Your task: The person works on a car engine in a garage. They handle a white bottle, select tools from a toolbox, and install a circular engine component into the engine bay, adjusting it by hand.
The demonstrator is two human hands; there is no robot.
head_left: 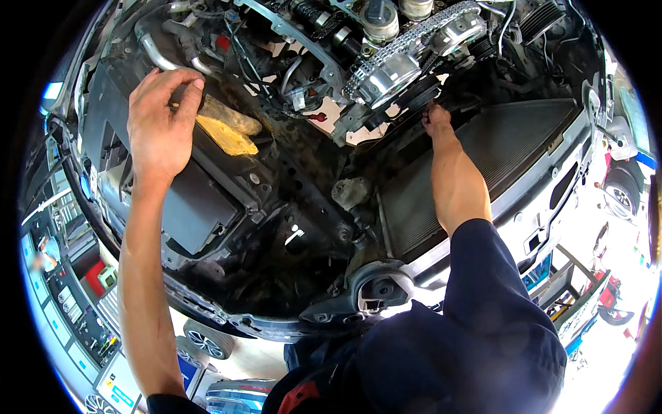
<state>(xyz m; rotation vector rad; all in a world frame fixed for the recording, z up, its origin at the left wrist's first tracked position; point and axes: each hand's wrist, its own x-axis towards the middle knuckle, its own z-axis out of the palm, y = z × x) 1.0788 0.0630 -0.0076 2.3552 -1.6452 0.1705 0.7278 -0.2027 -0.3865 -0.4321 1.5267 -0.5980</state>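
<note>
Bare to the elbow, my left hand is over the left side of the engine bay, beside a silver pipe. Its fingers bend loosely, with a gap between thumb and palm; I see nothing held. Just right of it lie a yellow cloth and a brownish rolled piece. My right hand reaches between the engine front and the radiator, its fingers curled together below a toothed chain wheel. What those fingers grip is hidden. A metal timing chain runs over the wheels.
A dark grey box cover sits at the left of the bay. The front body frame curves around the radiator. Loose wheels stand on the floor beyond the car's edge. Tool cabinets line the left.
</note>
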